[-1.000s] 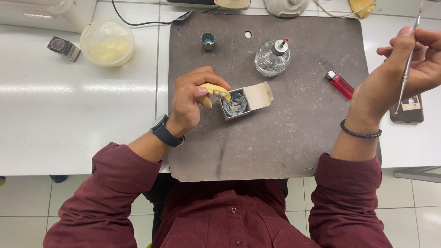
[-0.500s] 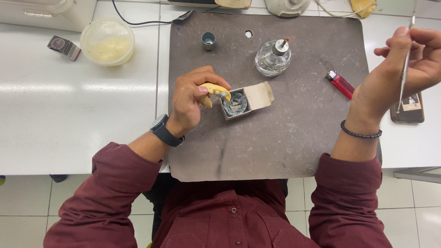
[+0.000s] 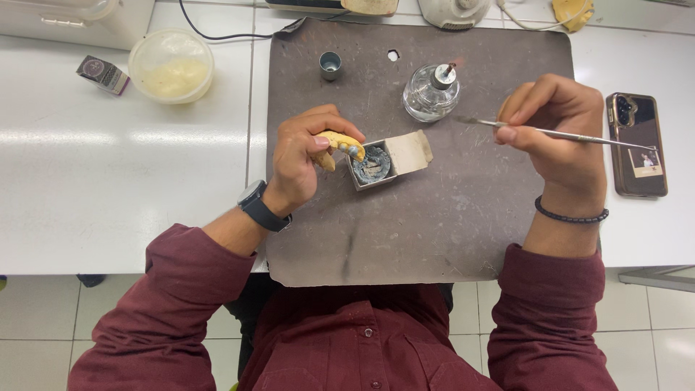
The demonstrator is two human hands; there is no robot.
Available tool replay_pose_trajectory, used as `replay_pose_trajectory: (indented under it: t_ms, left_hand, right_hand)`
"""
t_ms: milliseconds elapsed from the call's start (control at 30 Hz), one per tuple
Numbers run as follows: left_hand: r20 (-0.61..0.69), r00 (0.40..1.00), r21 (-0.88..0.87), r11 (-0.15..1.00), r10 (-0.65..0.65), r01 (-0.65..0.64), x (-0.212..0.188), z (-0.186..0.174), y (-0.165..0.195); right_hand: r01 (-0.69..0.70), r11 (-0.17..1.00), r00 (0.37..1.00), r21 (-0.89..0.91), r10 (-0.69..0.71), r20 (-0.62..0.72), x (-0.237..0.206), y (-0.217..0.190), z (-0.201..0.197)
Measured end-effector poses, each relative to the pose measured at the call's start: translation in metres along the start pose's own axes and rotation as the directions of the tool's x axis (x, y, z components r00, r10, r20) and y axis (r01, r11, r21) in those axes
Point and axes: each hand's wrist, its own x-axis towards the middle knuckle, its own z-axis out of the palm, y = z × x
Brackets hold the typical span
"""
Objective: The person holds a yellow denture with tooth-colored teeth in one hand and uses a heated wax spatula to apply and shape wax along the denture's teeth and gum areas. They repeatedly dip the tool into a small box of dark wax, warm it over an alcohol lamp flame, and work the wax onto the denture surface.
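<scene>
Judging from its look, the yellow dental cast [image 3: 334, 145] is light, stiff and brittle; it is best gripped by its thick base. It is pinched in the closed left hand [image 3: 300, 163], just beside the small open box [image 3: 376, 165]. A thin metal instrument [image 3: 565, 135] is held in the right hand [image 3: 561, 130], fingers closed around it, its tip near the glass burner [image 3: 428, 94].

Seen from above: dark maroon long-sleeved shirt [image 3: 362, 340] with a buttoned front placket, small dark buttons running down the middle. Sleeves reaching to the wrists, cuffs slightly loose and creased. On the left wrist, a black watch [image 3: 258, 205] with a dark strap and round case. On the right wrist, a thin black beaded bracelet [image 3: 572, 215]. Left hand [image 3: 304, 156] and right hand [image 3: 557, 127] bare, no gloves, no rings visible.
</scene>
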Motion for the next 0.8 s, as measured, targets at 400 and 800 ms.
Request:
replay_pose_trajectory:
  t_ms: [400, 800]
  left_hand:
    - [-0.034, 0.998, -0.003, 0.998, -0.055, 0.055, 0.002, 0.002, 0.002]
    - [-0.142, 0.979, -0.130, 0.983, -0.144, 0.126, 0.002, 0.004, -0.011]
  right_hand:
    - [-0.104, 0.879, 0.913, -0.465, -0.101, -0.394, 0.007, 0.015, 0.008]
    - [-0.052, 0.927, 0.961, -0.371, 0.147, 0.233, 0.010, 0.006, 0.039]
